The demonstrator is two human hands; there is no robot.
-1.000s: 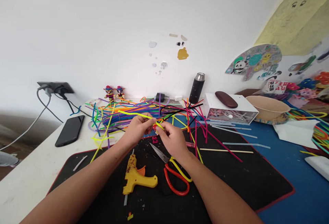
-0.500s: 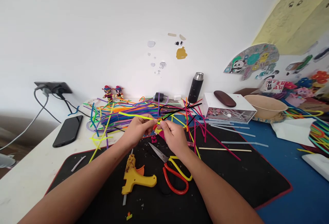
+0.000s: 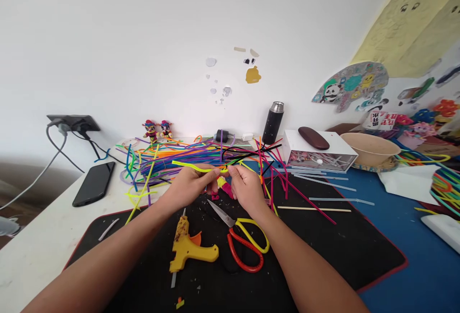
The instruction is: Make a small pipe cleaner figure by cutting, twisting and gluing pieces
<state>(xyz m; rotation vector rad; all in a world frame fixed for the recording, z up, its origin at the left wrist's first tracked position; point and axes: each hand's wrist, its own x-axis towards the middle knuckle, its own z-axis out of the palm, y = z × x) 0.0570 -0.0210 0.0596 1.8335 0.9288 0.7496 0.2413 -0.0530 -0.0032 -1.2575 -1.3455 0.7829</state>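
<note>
A bright yellow pipe cleaner (image 3: 183, 164) runs between my two hands above the black mat. My left hand (image 3: 192, 183) is closed on it, its loose end sticking out to the left. On the other side, my right hand (image 3: 246, 186) pinches the yellow stem with thumb and fingertips. Just below and behind the fingers sits a small yellow and magenta piece (image 3: 226, 186), partly hidden. Nearer to me lie scissors (image 3: 235, 226) with red and yellow handles, blades apart, and a yellow hot glue gun (image 3: 190, 246).
Many coloured pipe cleaners (image 3: 176, 157) are heaped along the back. A black flask (image 3: 273, 123), a white box (image 3: 319, 150) and a bowl (image 3: 370, 145) stand at the back right. A phone (image 3: 94, 183) lies left. Clear glue sticks (image 3: 341, 200) lie on the right.
My hands have drawn slightly apart, so more of the yellow stem shows between them. The yellow and magenta piece beneath is now more visible.
</note>
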